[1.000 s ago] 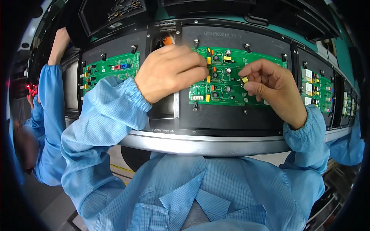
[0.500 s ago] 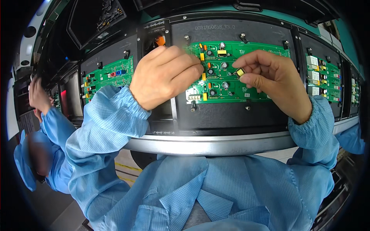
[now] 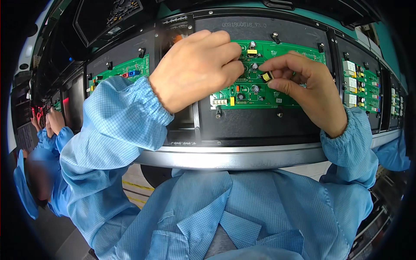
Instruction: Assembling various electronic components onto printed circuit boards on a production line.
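A green circuit board sits in a black carrier tray on the line in front of me. My right hand pinches a small yellow-and-black component between thumb and forefinger, just above the board's middle. My left hand rests curled over the board's left part, its fingertips touching the board next to that component. Whether the left fingers hold anything is hidden. Both forearms wear light blue sleeves.
More green boards lie in neighbouring trays at the left and right. A metal rail runs along the near edge. At far left another person's hands in blue sleeves work at the line.
My right hand has brought the yellow component left and closer to my left fingertips. The view has shifted, so the board sits higher. The other person's hands have dropped lower at the left.
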{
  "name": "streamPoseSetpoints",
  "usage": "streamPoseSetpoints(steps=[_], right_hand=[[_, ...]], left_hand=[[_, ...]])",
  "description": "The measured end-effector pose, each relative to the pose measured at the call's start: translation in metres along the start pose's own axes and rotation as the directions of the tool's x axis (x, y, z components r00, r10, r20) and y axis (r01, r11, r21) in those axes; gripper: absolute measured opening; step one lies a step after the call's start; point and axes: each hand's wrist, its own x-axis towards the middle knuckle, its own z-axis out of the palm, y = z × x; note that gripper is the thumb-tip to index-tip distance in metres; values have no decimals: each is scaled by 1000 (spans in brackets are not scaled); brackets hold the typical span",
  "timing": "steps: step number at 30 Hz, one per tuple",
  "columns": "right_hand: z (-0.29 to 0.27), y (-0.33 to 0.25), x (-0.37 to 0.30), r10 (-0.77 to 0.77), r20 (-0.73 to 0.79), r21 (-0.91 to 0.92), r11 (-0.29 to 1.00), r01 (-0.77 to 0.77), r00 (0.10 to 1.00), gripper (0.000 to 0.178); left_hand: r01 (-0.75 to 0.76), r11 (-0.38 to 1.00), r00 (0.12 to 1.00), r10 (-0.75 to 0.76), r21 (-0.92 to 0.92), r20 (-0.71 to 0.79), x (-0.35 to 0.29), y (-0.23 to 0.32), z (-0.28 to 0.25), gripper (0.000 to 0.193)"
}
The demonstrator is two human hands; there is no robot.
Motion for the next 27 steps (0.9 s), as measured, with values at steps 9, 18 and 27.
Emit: streamPoseSetpoints(steps=[9,18,27], right_hand=[[3,-1,-3,21,-15,13,1000,-21,1000,27],[13,-3,4,-161,2,-211,965,157,987,30],[16,-4,5,-316,14,-565,780,268,949,31]], left_hand=[[329,917,868,-388,-226,-311,-29,-47,-36,29],[742,660,656,-674,-122,341,-79,-180,-41,26],[852,516,415,-769,89,487,-55,-210,-41,21]])
